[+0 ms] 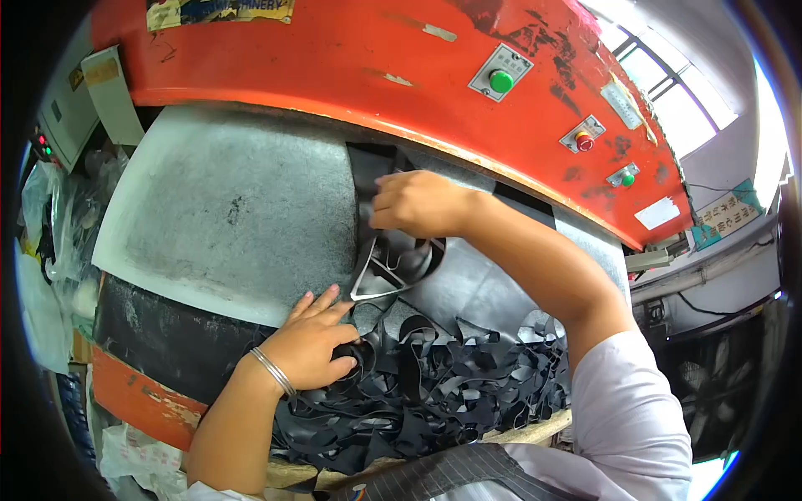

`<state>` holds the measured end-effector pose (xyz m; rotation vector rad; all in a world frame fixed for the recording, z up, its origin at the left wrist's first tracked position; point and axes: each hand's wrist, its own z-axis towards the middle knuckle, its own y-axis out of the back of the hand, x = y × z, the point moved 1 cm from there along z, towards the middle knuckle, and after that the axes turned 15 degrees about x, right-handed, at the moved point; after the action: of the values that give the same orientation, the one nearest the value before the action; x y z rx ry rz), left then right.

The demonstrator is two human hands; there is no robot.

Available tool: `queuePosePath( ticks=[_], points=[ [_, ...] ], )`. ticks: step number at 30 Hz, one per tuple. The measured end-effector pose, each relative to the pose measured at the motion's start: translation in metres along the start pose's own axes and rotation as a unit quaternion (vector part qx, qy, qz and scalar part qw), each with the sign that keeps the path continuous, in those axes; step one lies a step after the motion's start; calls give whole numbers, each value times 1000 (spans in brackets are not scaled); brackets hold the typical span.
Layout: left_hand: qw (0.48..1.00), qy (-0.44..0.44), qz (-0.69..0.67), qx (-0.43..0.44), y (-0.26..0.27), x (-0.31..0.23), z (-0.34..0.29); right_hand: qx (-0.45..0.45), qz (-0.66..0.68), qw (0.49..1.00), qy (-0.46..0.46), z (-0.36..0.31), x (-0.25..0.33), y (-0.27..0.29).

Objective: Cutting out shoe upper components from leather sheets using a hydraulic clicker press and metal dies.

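Observation:
My left hand (313, 344) lies with its fingers spread at the near edge of a worn grey cutting board (242, 200). Its fingertips are close to the corner of a metal-edged frame (380, 286) that looks like a cutting die, and its thumb is beside black scraps. Above the frame, my right hand (418, 204) has its fingers curled in over a black sheet (372, 163). Some blur there and the hand itself hide what the fingers grip. Inside and beside the frame, dark curved pieces show, partly smeared.
A red machine beam (351, 75) spans the far side, with a green button (501, 81), a red knob (585, 142) and another green button (627, 179). Cut black scraps (451, 392) are heaped along the near edge. Plastic bags (50, 275) hang at the left.

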<state>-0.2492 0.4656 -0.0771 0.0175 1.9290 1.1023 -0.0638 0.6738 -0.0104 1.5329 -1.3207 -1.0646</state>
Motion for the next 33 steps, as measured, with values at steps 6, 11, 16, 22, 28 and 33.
queuePosePath(
  ticks=[6, 11, 16, 22, 28, 33],
  points=[
    [999, 37, 9, -28, -11, -12, 3, 20, 219, 903, -369, -60, 49, 19],
    [992, 31, 114, -51, -23, -28, 13, -89, 486, 690, -529, -61, 48, -25],
    [995, 22, 96, 7, -19, -28, 15, -129, 483, 670, -548, -41, 32, -56],
    [997, 9, 77, 28, -14, -23, 19, -160, 411, 703, -558, -35, 22, -81],
    [996, 9, 36, 80, -4, -19, 15, -204, 395, 694, -566, -26, 33, -73],
    [963, -90, -255, -6, 29, -2, 15, -252, 410, 723, -495, -62, 65, -65]
  ],
)
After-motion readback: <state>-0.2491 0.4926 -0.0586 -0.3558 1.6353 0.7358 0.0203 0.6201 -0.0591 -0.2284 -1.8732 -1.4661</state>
